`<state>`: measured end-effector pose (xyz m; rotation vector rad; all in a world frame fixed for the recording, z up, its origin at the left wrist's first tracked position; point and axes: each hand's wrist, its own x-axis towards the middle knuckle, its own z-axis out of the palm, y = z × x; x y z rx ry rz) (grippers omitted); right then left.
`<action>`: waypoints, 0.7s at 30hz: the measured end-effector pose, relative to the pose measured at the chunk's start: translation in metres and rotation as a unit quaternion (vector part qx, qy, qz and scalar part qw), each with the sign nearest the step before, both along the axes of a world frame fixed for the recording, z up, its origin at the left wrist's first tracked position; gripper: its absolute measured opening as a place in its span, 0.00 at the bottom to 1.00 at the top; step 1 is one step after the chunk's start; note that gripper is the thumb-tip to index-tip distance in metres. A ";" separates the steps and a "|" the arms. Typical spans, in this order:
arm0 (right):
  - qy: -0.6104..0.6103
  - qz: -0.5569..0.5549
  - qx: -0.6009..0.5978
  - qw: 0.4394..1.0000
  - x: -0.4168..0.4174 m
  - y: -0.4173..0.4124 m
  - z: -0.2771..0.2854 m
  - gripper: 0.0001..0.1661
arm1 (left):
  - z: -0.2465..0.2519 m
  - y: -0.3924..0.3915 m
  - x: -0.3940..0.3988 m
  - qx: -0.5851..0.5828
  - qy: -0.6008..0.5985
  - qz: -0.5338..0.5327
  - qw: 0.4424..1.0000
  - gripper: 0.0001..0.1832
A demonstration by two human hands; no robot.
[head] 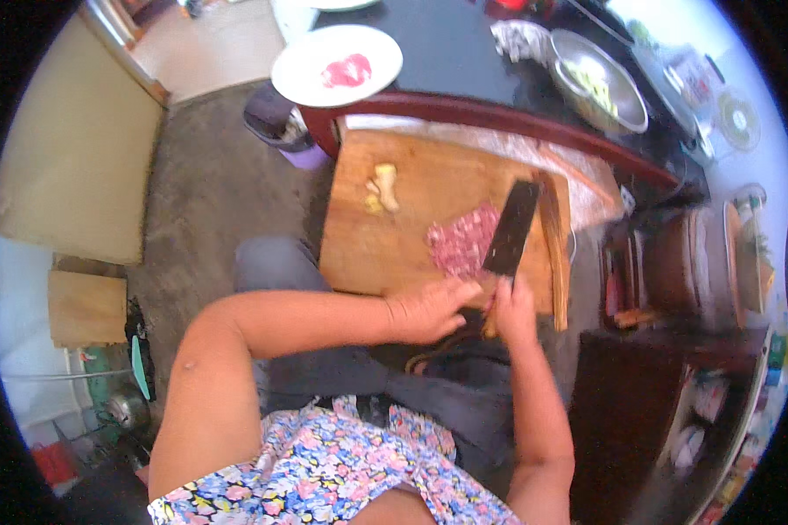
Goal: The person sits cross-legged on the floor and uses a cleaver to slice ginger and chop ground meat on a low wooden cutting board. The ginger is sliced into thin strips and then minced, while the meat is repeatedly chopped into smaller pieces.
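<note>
My right hand (513, 312) is closed around the handle of a cleaver (513, 226), whose broad dark blade points away from me over the right part of a wooden cutting board (368, 252). Pink chopped meat (461, 243) lies on the board, just left of the blade. My left hand (437, 310) is at the board's near edge, below the meat, its fingers apart and nothing seen in them. Pieces of what looks like peeled ginger (385, 187) lie on the board's upper left.
Beyond the board, a dark counter (453, 59) holds a white plate (295, 69) with a piece of meat and a metal bowl (634, 108) with pale green cut pieces. A bin with a purple base (307, 156) stands left of the board; a dark cabinet (624, 394) is at right.
</note>
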<state>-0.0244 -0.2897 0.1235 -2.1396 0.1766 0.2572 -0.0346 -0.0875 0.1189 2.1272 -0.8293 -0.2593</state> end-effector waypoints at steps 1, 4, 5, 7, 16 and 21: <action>-0.005 -0.030 -0.026 0.999 0.007 0.000 0.010 0.14 | -0.007 0.006 0.007 0.022 0.005 -0.038 0.999 0.23; -0.194 -0.020 -0.226 0.955 0.021 -0.006 -0.008 0.17 | -0.027 0.010 0.010 0.113 0.065 -0.103 0.986 0.17; -0.204 -0.032 -0.255 0.945 0.024 -0.007 -0.016 0.17 | -0.029 0.008 0.005 0.116 0.065 -0.121 0.984 0.16; -0.099 0.055 -0.315 0.942 0.031 -0.017 -0.041 0.18 | -0.030 0.007 -0.004 0.123 0.059 -0.167 0.977 0.13; 0.002 0.038 -0.389 0.920 0.052 -0.005 -0.028 0.19 | -0.032 0.020 -0.011 0.108 0.034 -0.210 0.971 0.10; -0.088 -0.002 -0.353 0.932 0.045 0.003 -0.021 0.18 | -0.028 0.026 -0.009 0.101 0.012 -0.205 0.973 0.08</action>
